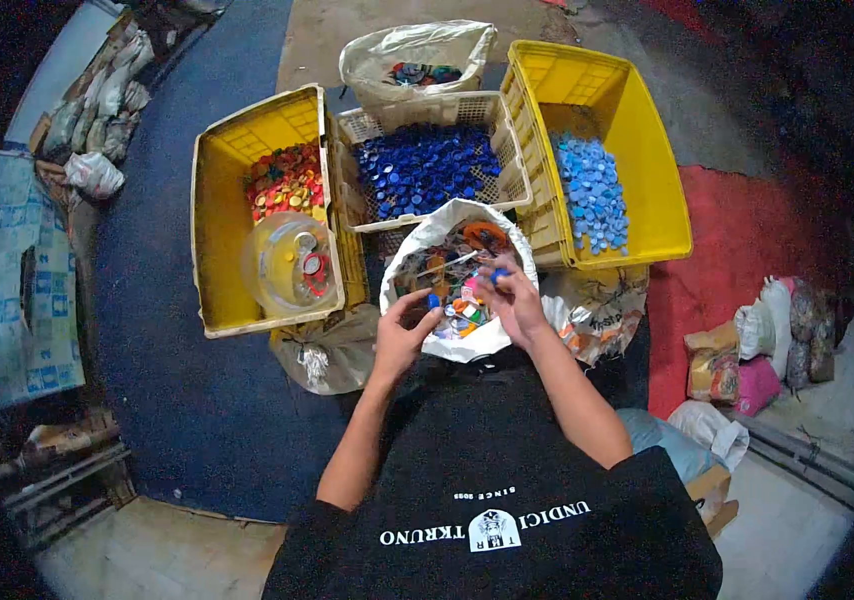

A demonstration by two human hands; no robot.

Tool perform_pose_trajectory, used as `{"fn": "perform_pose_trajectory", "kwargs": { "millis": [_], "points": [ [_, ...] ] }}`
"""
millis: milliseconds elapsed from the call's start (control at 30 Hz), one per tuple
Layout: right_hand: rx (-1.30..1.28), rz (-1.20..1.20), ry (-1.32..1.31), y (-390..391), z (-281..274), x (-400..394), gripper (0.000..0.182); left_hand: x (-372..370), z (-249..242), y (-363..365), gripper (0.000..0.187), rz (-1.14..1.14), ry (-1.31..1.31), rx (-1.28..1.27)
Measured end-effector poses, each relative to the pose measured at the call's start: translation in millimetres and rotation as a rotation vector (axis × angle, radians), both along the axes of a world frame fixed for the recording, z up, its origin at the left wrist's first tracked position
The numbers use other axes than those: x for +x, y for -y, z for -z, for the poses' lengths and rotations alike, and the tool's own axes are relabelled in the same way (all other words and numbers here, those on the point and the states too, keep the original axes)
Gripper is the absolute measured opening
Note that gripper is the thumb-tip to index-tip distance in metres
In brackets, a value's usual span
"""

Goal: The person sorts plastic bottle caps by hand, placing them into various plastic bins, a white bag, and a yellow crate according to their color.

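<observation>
My left hand (405, 332) pinches a blue bottle cap (434, 300) between thumb and fingers at the left side of a white sack (406, 246). Over the sack's right side, my right hand (515, 306) has its fingers closed on another blue cap (499, 274). The open sack stands in front of me, holding mixed caps and scraps in several colours. Just beyond it, a white crate (522, 185) holds many dark blue caps (417, 170).
At left, a yellow crate (215, 215) holds red and yellow caps (287, 180) and a clear round container (272, 262). The right yellow crate (652, 165) contains light blue caps (590, 190). Another white sack (367, 60) stands behind. Bags (757, 340) lie at far right.
</observation>
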State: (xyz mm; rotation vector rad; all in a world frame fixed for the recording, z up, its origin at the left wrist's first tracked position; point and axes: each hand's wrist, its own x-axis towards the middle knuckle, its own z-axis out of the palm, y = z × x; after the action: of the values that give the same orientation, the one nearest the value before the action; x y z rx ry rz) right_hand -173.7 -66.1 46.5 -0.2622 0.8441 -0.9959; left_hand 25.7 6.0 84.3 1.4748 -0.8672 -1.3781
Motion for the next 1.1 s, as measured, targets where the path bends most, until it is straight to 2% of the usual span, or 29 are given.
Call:
{"fn": "perform_pose_trajectory", "kwargs": {
  "millis": [67,100,133,200,233,267,333,367,400,467,500,567,600,667,700,833,933,967,1067,1100],
  "points": [
    [0.142,-0.168,0.12,-6.2,-0.9,-11.0,0.028,-17.1,1.1,-1.9,0.039,-0.078,-0.067,-0.004],
    [0.21,-0.229,0.218,-9.8,-4.0,-14.7,0.028,-27.5,-3.3,-2.2,0.042,-0.063,0.04,-0.092],
    [0.28,-0.291,0.316,-12.4,-10.8,-15.6,0.029,-35.6,-10.2,-2.7,0.056,-0.036,0.15,-0.111],
    [0.28,-0.377,0.293,-15.9,-27.0,-16.4,0.036,-49.9,-21.0,-4.5,0.076,0.082,0.764,-0.259],
    [0.268,-0.401,0.288,-16.8,-12.5,-18.4,0.04,-55.9,-23.4,-3.3,0.086,0.132,0.762,-0.261],
    [0.266,-0.405,0.293,-18.9,-6.5,-19.7,0.04,-59.5,-22.0,-1.7,0.086,0.129,0.768,-0.26],
    [0.243,-0.263,0.206,-20.0,-6.2,-21.4,0.041,-62.5,-8.8,7.3,0.074,-0.126,0.489,-0.319],
    [0.243,-0.231,0.252,-18.3,-11.8,-26.8,0.038,-56.7,1.6,15.2,0.062,-0.202,0.295,-0.264],
    [0.23,-0.219,0.26,-15.9,-20.8,-32.5,0.038,-53.5,-6.9,25.8,0.044,-0.233,0.208,-0.193],
    [0.22,-0.16,0.249,-17.8,-38.5,-44.8,0.038,-30.9,35.4,54.0,0.03,0.093,0.508,-0.145],
    [0.201,-0.095,0.242,-19.5,-51.0,-47.4,0.038,-28.9,61.6,72.3,0.03,0.113,0.508,-0.152],
    [0.17,-0.037,0.219,-24.5,-61.6,-53.1,0.038,-28.3,102.5,103.7,0.023,0.419,0.929,-0.167],
    [0.138,-0.001,0.19,-25.9,-66.8,-55.0,0.039,-30.3,105.1,112.2,0.023,0.442,0.927,-0.18],
    [0.119,0.052,0.213,-32.0,-78.4,-55.6,0.039,-36.9,110.3,125.2,0.024,0.621,1.138,0.016],
    [0.107,0.084,0.216,-34.7,-84.5,-55.0,0.039,-34.1,131.0,133.8,0.023,0.678,1.142,0.157],
    [0.104,0.173,0.268,-43.8,-93.6,-58.3,0.04,-30.0,157.6,140.5,0.021,0.735,1.137,0.113],
    [0.115,0.194,0.281,-51.3,-88.1,-61.4,0.039,-18.6,179.8,140.5,0.024,0.707,0.852,-0.03],
    [0.125,0.193,0.263,-52.3,-86.9,-62.6,0.039,-17.6,185.3,139.3,0.024,0.704,0.849,-0.024],
    [0.154,0.162,0.234,-56.9,-70.8,-71.2,0.038,-26.3,152.0,130.2,0.025,0.608,0.79,0.074],
    [0.15,0.149,0.221,-59.0,-63.7,-75.3,0.038,-29.4,136.1,123.9,0.024,0.519,0.847,-0.011]
  ]
}}
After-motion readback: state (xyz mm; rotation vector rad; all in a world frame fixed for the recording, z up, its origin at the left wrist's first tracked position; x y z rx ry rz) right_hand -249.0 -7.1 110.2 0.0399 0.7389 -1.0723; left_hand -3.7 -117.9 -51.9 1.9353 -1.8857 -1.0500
